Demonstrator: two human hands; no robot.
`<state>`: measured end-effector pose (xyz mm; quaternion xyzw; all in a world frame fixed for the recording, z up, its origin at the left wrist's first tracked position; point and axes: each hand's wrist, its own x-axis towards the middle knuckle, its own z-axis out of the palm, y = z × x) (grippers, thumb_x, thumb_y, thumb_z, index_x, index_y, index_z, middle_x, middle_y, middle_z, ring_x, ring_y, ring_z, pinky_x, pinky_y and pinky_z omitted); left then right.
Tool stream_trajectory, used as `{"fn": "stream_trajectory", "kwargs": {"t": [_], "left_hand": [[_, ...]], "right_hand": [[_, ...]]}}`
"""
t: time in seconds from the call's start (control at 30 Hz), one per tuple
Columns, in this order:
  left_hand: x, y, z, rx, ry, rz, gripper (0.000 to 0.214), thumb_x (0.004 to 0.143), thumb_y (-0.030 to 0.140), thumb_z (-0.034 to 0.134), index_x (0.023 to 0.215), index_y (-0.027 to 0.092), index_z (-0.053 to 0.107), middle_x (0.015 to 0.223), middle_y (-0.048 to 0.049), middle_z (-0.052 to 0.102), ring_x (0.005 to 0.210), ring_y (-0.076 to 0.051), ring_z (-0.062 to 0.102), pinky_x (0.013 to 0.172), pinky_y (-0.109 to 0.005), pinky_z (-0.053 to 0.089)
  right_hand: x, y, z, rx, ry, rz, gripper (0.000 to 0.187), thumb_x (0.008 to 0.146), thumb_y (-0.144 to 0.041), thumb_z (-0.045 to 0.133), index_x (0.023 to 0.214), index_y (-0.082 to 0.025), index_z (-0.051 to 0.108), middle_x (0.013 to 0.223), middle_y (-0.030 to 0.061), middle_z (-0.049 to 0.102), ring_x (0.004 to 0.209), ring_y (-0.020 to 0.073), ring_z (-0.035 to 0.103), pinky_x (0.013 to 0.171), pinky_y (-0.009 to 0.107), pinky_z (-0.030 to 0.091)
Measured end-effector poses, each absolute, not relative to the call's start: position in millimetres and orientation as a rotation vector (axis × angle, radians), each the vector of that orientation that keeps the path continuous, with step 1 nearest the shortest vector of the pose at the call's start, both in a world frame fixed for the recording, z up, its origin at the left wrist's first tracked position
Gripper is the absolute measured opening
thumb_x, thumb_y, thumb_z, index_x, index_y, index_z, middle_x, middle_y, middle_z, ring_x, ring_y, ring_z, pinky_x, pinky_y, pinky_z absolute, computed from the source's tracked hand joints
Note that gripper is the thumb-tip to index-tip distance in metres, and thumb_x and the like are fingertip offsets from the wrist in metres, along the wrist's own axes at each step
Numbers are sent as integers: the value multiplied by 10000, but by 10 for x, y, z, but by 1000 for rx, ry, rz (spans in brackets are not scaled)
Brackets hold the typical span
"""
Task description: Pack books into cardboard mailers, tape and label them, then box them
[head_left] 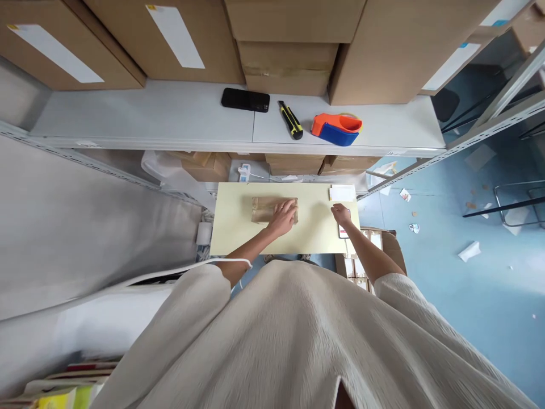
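On the pale yellow table [232, 238] lies a small brown cardboard box [263, 210], sealed with tape. My left hand [284, 217] lies over the box's right end, its fingers bent round the top and gripping it. Toward the table's right side, my right hand [340, 214] is closed, fingers drawn together; whatever may be in them is too small to make out. Partly hidden beneath that hand and wrist is a phone with a lit screen [344, 232]. Just behind the same hand rest some white labels [342, 193].
Above the table, a grey shelf [170, 119] carries a black phone [245, 100], a yellow-black utility knife [290, 120], an orange-blue tape dispenser [336, 129] and large cartons [285, 62]. An open carton [389, 250] stands at the table's right. Paper scraps [469, 250] litter the blue floor.
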<state>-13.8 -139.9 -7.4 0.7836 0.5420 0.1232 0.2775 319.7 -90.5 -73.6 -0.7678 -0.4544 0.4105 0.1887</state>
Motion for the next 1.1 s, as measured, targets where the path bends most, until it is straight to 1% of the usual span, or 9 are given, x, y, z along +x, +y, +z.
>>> {"fn": "stream_trajectory", "kwargs": {"t": [0.1,0.2,0.4,0.53,0.6,0.73,0.8,0.93,1.1], "left_hand": [[208,-1345,-70,2095,1406,354,572,1025,123,510,1536,274,718,1743,-115,558,1645,-339,448,1376,-583,334],[518,-1306,-125,2071,1389,348,540,1040,129,493,1504,255,740,1693,-121,606,1607,-326,496,1365,-558,360],[957,-1299,-293,1994,1380,289,516,1062,148,455,1473,230,757,1623,-132,662,1560,-318,558,1338,-533,415],[1088,-1330,-384,1945,1390,268,534,1059,156,475,1510,250,747,1620,-121,665,1551,-323,568,1330,-533,442],[1117,-1354,-425,1929,1400,251,533,1060,157,485,1515,254,746,1619,-122,663,1538,-325,582,1318,-527,460],[1120,-1419,-483,1906,1422,226,500,1059,147,518,1473,273,768,1609,-115,665,1502,-317,618,1285,-488,493],[1104,-1453,-494,1890,1434,211,492,1061,144,511,1459,266,772,1607,-119,666,1494,-315,625,1278,-479,496],[1073,-1510,-485,1852,1455,178,502,1070,145,468,1470,240,757,1620,-129,660,1490,-312,629,1286,-487,486],[1089,-1532,-467,1822,1448,139,497,1079,142,441,1477,198,734,1632,-139,655,1498,-321,627,1283,-488,482]], "right_hand": [[3511,-770,-812,-2192,-1299,1116,354,889,-409,749,1173,-204,800,1364,197,819,1308,360,759,1197,520,544],[3756,-648,-890,-2216,-1314,1082,364,877,-420,770,1165,-198,802,1340,197,820,1291,359,754,1190,508,543],[4088,-425,-1052,-2345,-1421,1016,451,940,-395,698,1309,-144,764,1446,241,729,1347,383,685,1200,505,516],[4088,-255,-1169,-2307,-1640,903,538,967,-440,675,1426,-161,706,1585,241,593,1479,418,531,1265,556,422],[4009,-161,-1234,-2273,-1745,864,609,965,-478,691,1489,-169,664,1635,239,540,1503,438,468,1276,583,377],[3825,-19,-1373,-2308,-1795,784,819,916,-613,784,1579,-180,576,1701,263,462,1502,485,409,1260,625,332],[3775,9,-1436,-2337,-1795,750,868,913,-672,792,1583,-175,555,1706,283,448,1499,500,400,1247,638,325],[3790,14,-1514,-2333,-1819,706,787,969,-700,730,1540,-183,569,1695,289,467,1471,502,412,1222,656,338],[3872,22,-1484,-2346,-1886,687,719,993,-597,748,1540,-158,593,1652,279,512,1444,482,427,1204,637,346]]}}
